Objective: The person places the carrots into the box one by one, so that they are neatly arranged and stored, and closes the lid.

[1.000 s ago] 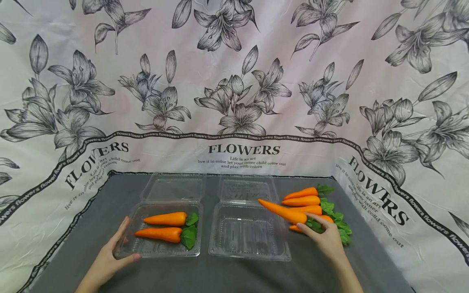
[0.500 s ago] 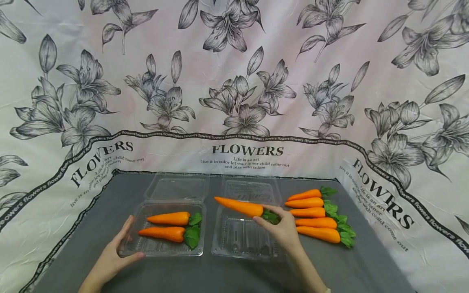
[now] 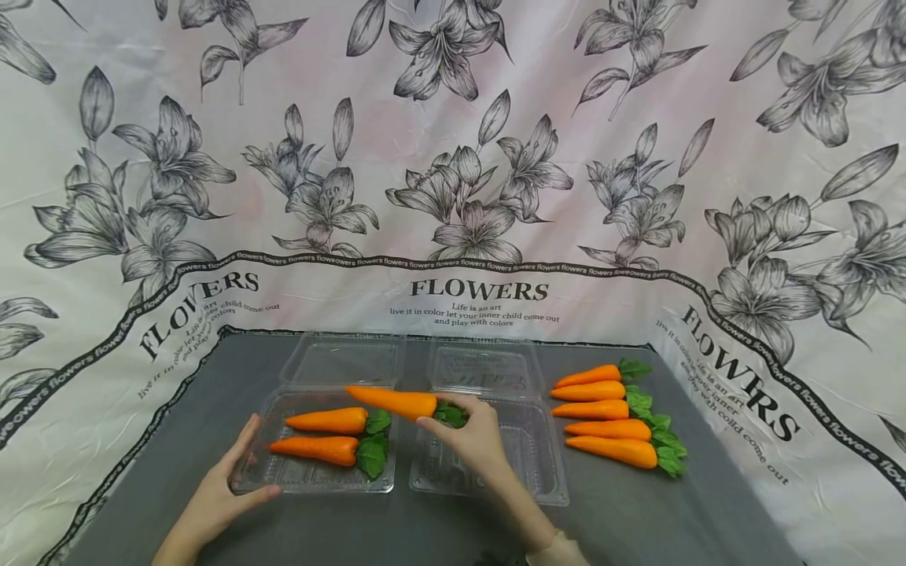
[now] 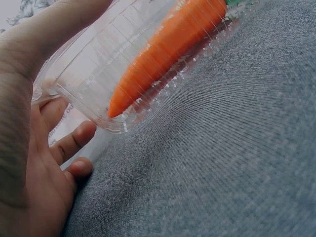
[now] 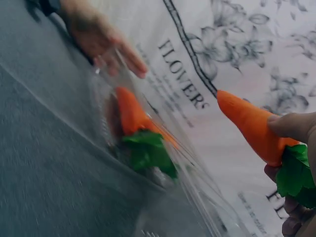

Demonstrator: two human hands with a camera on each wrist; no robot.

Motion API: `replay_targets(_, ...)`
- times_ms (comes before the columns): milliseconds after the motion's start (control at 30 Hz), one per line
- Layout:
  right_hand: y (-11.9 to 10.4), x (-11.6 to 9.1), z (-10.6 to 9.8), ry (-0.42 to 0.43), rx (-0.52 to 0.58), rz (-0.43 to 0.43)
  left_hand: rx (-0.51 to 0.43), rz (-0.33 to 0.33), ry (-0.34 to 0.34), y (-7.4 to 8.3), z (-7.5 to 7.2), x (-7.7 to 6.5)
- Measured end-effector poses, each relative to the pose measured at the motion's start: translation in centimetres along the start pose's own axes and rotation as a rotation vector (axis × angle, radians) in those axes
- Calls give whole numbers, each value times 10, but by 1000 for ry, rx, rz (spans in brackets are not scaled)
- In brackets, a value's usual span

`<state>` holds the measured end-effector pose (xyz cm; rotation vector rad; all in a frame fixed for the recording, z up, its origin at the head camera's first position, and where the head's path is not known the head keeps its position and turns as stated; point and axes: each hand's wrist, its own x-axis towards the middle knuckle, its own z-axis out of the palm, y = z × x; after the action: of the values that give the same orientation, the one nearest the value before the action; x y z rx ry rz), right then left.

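Note:
My right hand [image 3: 470, 436] holds an orange carrot [image 3: 392, 402] by its leafy top end, thumb and fingers pinching it. In the head view the carrot's tip points left, over the back edge of the left clear plastic clamshell container [image 3: 333, 486]. Two carrots lie in that container, a rear one [image 3: 327, 421] and a front one [image 3: 314, 450], green leaves toward the right. My left hand [image 3: 218, 495] holds the container's front left corner, thumb along the front and fingers along the side. In the left wrist view a carrot [image 4: 165, 52] shows through the clear wall.
A second clear clamshell container [image 3: 545, 452], lid folded back, stands to the right, partly behind my right forearm. Several carrots [image 3: 612, 450] lie in a column at the right of the grey table [image 3: 396, 534]. A flower-printed cloth [image 3: 474, 306] hangs behind.
My right hand has carried the carrot leftward from the carrots at the right, across the right container to the left one. My left hand stays at the left container's corner.

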<state>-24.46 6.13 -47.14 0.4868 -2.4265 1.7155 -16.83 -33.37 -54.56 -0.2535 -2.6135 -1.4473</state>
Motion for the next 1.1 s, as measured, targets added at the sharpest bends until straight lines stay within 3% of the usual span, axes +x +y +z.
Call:
replay_targets(200,-9,1,33,-54,-81,-9,-23,21,1,-2,0,0)
replay_targets(500,-9,-7,81,-204,-163,-40,-13,-3,-4,0,1,0)
replay_targets(667,-12,-8,94,-240,-256,-85,-47,6,-15,0,2,1)
replay_targets(867,-14,-8,102,-252,-375,-66,-41,-1,-16,0,1,1)
replay_targets(1100,-18,-7,112,-247,-611,-103,-19,0,-4,2,0,0)
